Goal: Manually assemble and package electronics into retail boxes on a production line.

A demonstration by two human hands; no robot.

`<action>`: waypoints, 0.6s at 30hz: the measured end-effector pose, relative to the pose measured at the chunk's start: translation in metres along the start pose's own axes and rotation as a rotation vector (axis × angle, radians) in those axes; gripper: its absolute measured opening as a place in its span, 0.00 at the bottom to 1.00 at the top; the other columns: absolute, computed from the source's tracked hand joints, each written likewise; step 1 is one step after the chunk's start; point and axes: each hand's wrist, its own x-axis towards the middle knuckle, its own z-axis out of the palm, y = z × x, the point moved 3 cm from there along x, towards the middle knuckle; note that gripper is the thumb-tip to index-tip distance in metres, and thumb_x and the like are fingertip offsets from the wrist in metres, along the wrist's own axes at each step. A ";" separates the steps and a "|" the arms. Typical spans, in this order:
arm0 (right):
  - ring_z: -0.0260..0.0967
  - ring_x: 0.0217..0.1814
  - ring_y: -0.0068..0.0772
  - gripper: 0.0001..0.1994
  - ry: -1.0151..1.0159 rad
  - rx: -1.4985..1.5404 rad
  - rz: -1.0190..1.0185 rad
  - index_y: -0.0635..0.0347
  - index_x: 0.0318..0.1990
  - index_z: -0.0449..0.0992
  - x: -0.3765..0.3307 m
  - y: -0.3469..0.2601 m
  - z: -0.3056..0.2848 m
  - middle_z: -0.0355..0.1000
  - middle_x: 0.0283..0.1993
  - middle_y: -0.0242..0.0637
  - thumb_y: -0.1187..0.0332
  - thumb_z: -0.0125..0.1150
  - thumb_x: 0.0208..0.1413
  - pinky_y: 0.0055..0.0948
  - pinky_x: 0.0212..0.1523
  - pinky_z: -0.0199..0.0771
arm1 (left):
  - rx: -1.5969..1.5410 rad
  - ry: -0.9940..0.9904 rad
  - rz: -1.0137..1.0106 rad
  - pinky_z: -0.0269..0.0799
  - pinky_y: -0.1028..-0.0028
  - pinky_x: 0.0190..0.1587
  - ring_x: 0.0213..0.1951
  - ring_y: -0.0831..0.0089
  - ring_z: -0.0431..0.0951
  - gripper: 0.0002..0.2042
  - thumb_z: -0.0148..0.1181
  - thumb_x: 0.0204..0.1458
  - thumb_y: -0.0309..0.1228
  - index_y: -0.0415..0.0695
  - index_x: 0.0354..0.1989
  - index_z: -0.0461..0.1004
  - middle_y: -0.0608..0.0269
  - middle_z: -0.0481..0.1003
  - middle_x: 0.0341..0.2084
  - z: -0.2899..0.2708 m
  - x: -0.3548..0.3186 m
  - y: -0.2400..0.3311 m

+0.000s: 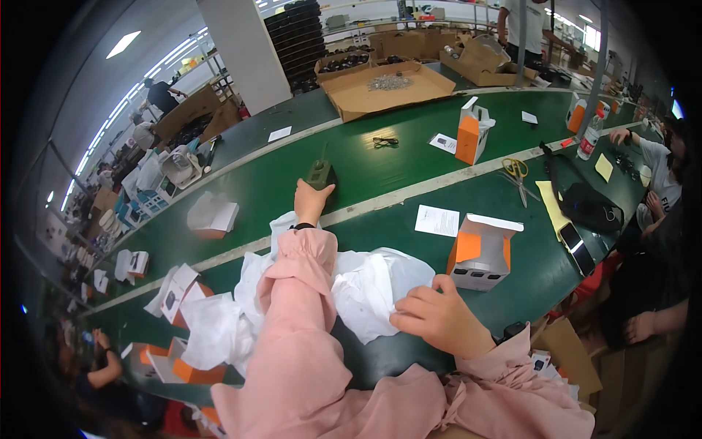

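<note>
My left hand (313, 202) reaches over the green belt, its fingers closed around a small olive-green boxy device (322, 174) with a thin antenna. The device stands on the belt, and my hand hides its near side. A crumpled white plastic bag (376, 289) lies on the near worktop. At the bag's right edge, my right hand (439, 316) has its fingers curled in a pinch on the thin film. Just beyond that hand stands an opened orange-and-white box (480, 252), its flap up. Beside it is a white printed leaflet (437, 219).
A black cable (385, 142), an orange-and-white box (469, 139) and yellow-handled scissors (515, 170) lie farther off. More white bags (219, 329) and opened boxes (186, 293) crowd the left. At the right are a black pouch (591, 205), a phone (577, 249) and a seated person.
</note>
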 end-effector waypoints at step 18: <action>0.73 0.41 0.33 0.36 0.224 0.887 0.277 0.58 0.54 0.63 0.005 -0.028 -0.014 0.70 0.50 0.41 0.69 0.77 0.34 0.28 0.39 0.74 | -0.339 -0.600 0.747 0.69 0.72 0.44 0.39 0.63 0.75 0.28 0.70 0.28 0.31 0.40 0.44 0.71 0.54 0.73 0.37 -0.257 -0.247 0.126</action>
